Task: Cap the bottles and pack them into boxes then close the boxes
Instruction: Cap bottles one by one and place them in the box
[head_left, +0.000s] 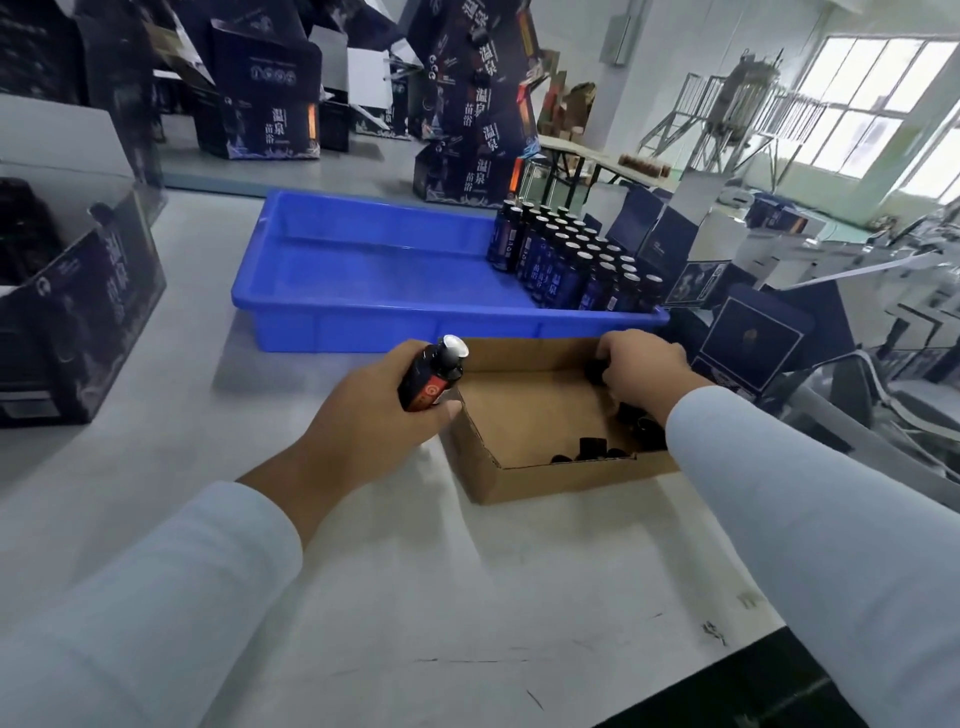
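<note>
Left hand (363, 415) wrapped around uncapped dark bottle (430, 382) beside cardboard tray's (519, 480) left edge, right hand (641, 366) curled around black cap (596, 371) inside it, blue crate (363, 291) just behind, bare surface (415, 571) in front.

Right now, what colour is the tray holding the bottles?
Blue. The tray shows plainly in the head view, with dark bottles at its right end.

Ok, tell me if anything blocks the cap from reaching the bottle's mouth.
Nothing visible does. The right hand pinches a cap over the cardboard box; the bottle in the left hand has its mouth bare.
</note>
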